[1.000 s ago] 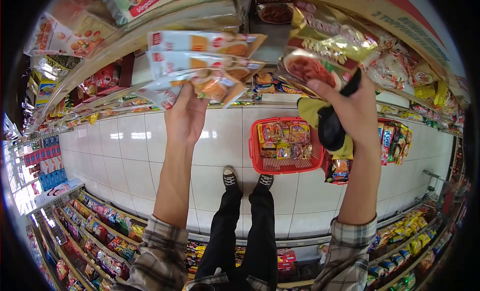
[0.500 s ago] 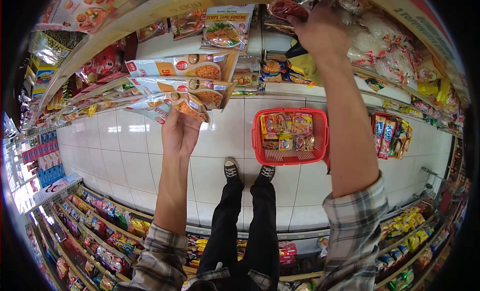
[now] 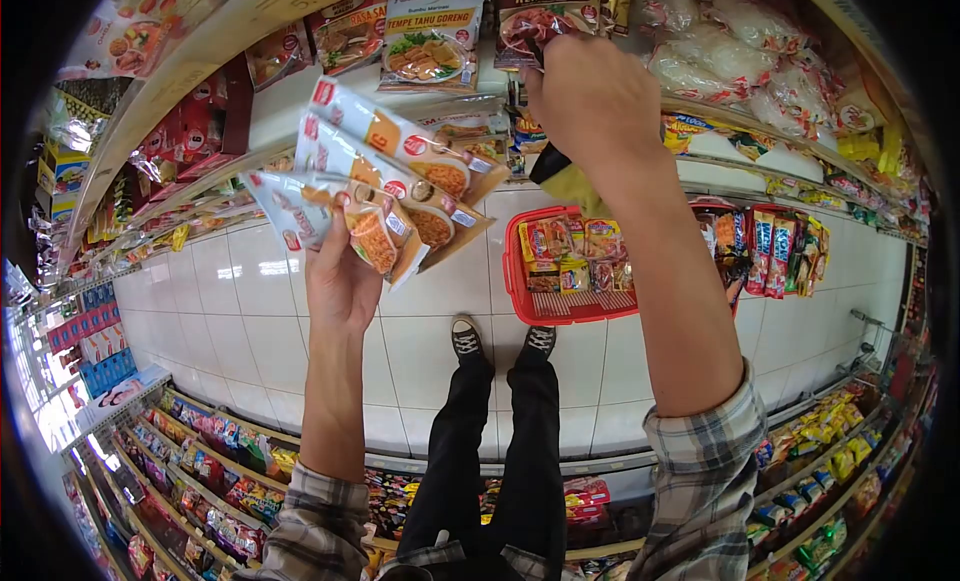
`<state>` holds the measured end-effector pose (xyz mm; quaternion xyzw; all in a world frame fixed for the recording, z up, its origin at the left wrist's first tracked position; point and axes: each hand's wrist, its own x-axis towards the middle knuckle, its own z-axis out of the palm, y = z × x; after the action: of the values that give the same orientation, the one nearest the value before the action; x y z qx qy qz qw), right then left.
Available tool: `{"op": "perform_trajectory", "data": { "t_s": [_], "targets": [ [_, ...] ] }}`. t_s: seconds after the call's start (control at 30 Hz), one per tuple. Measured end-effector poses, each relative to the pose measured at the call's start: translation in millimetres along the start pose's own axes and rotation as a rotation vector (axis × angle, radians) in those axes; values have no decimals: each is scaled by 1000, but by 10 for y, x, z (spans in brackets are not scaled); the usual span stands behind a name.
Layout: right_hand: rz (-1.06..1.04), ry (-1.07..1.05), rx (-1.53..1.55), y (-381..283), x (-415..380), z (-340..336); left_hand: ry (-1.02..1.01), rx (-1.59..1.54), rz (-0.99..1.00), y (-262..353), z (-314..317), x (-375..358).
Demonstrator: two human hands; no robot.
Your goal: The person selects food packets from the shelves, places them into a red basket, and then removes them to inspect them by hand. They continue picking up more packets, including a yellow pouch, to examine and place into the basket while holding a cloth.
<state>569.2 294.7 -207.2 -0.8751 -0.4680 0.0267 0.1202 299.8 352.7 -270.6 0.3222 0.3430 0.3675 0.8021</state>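
Observation:
My left hand (image 3: 340,281) is closed on the lower corner of several seasoning packets. Three show, fanned out: a front packet (image 3: 375,241), a middle one (image 3: 430,221) and a back one (image 3: 445,171), each pale with a brown part and a food picture. At the shelf, my right hand (image 3: 590,96) is curled, knuckles up, with a yellow-green and black cloth (image 3: 575,189) hanging beneath it. Its fingertips reach the lower edge of a Rendang packet (image 3: 545,11); their exact contact is hidden. A Tempe Tahu Goreng packet (image 3: 432,41) stands to the left.
A red basket (image 3: 515,266) with several snack packets stands on the tiled floor (image 3: 420,351), partly behind my right forearm. More packets (image 3: 780,251) lie to its right. Clear bags (image 3: 740,46) fill the upper right shelf. Snack shelves (image 3: 220,451) run behind my legs.
The packets in my left hand have gone from stacked flat to tilted and fanned out. My right hand has come left and down with the cloth, uncovering more of the Rendang packet.

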Motion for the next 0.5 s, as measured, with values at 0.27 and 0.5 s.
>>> {"op": "perform_trajectory", "data": {
  "t_s": [0.27, 0.5],
  "targets": [
    [126, -284, -46, 268, 388, -91, -80, 239, 44, 89, 811, 315],
    [130, 28, 614, 704, 147, 89, -108, 268, 20, 58, 1405, 661]
  ]
}}
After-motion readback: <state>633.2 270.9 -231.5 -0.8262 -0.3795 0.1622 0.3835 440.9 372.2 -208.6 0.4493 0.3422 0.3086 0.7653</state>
